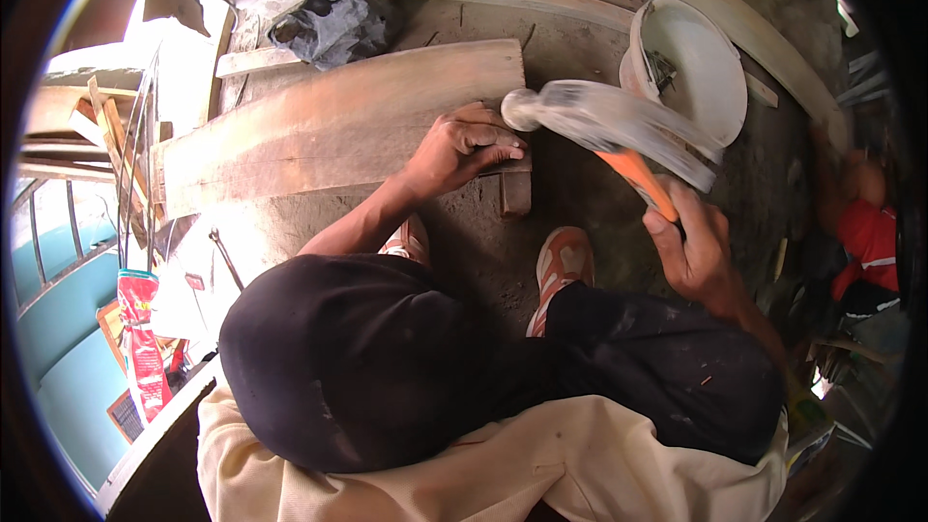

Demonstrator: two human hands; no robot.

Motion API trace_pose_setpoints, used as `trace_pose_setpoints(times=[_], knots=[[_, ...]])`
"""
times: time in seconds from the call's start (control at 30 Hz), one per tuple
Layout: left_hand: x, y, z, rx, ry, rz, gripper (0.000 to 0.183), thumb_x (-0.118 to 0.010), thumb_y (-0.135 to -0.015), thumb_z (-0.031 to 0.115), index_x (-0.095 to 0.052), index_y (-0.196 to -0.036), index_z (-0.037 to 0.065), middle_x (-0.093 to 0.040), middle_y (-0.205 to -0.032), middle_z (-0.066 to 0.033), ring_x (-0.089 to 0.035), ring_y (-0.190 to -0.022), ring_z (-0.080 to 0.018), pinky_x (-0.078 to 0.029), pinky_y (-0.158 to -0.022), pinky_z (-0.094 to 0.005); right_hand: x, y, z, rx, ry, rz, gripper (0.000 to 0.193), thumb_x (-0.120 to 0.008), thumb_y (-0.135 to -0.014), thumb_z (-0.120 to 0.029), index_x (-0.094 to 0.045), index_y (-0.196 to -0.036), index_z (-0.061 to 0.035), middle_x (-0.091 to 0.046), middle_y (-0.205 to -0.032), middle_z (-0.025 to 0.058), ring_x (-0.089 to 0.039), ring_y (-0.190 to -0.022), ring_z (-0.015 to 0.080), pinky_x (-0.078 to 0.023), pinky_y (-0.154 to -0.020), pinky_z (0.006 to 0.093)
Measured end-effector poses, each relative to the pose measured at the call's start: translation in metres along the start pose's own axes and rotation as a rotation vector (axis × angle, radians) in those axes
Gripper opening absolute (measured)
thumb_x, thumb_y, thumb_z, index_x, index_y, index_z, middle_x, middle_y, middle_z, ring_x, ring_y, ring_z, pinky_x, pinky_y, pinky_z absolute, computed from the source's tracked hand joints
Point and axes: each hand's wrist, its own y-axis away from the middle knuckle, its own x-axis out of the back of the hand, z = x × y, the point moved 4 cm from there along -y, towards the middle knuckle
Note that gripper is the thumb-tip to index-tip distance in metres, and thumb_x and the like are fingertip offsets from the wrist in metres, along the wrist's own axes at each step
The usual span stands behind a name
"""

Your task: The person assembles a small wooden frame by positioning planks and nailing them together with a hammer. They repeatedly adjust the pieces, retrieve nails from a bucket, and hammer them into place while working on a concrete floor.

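Observation:
In my right hand (pixel 694 242) is a claw hammer (pixel 633 169) with an orange handle, gripped from the right. Its metal head is smeared by motion, the round face close to my left hand, the claw pointing right. My left hand (pixel 466 147) rests at the right end of a wide wooden board (pixel 338 126), fingers curled and thumb pressed near the edge. Whatever the fingers pinch, if anything, is too small to make out. Under that end of the board a short wooden block (pixel 515 193) shows.
Beyond the board lies a crumpled dark plastic bag (pixel 333 24). A white bucket (pixel 691 68) with small dark pieces inside stands at the far right, near long planks (pixel 715 14). Wood scraps (pixel 111 135) lean at the left. Another person's red garment (pixel 867 242) shows at the right.

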Motion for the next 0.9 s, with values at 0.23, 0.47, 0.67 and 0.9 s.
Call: trace_pose_setpoints(times=[0.23,0.47,0.67,0.9], knots=[[0.004,-0.003,0.0,-0.061,-0.139,-0.053,0.017,-0.086,-0.091,0.017,-0.083,-0.104,0.006,-0.08,-0.112,-0.0101,-0.075,-0.107,-0.0297,-0.059,-0.093,-0.0398,-0.011,-0.011,0.004,0.11,0.267,-0.068,0.04,-0.07,-0.106,-0.016,-0.062,-0.138,0.005,-0.076,-0.113,0.027,-0.076,-0.097,0.0468,-0.063,-0.08,0.0473],[0.002,-0.002,0.0,-0.011,-0.042,-0.02,0.013,-0.082,-0.092,0.015,-0.083,-0.103,0.007,-0.078,-0.103,-0.0087,-0.072,-0.102,-0.0302,-0.058,-0.09,-0.0416,-0.017,0.002,0.018,0.076,0.245,-0.078,0.038,-0.071,-0.106,-0.023,-0.062,-0.136,-0.0009,-0.075,-0.11,0.0269,-0.077,-0.096,0.0405,-0.061,-0.08,0.0452],[0.014,0.009,0.028,-0.117,-0.474,-0.036,0.073,-0.092,-0.08,0.039,-0.068,-0.142,0.008,-0.064,-0.143,-0.0179,-0.06,-0.133,-0.0351,-0.049,-0.109,-0.05,-0.068,0.049,0.082,-0.496,-0.568,0.07,0.034,-0.051,-0.117,-0.033,-0.057,-0.129,-0.0024,-0.062,-0.081,0.0063,-0.056,-0.053,0.0154,-0.046,-0.048,0.0303],[-0.011,0.01,0.012,0.012,-0.959,-0.269,0.139,-0.077,-0.064,0.082,-0.03,-0.17,0.007,-0.029,-0.175,-0.0237,-0.026,-0.164,-0.0381,-0.022,-0.133,-0.0555,-0.121,0.079,0.104,-0.922,-1.143,0.084,0.029,-0.046,-0.119,-0.034,-0.051,-0.127,-0.0066,-0.046,-0.072,-0.0022,-0.038,-0.044,0.0039,-0.034,-0.04,0.024]])
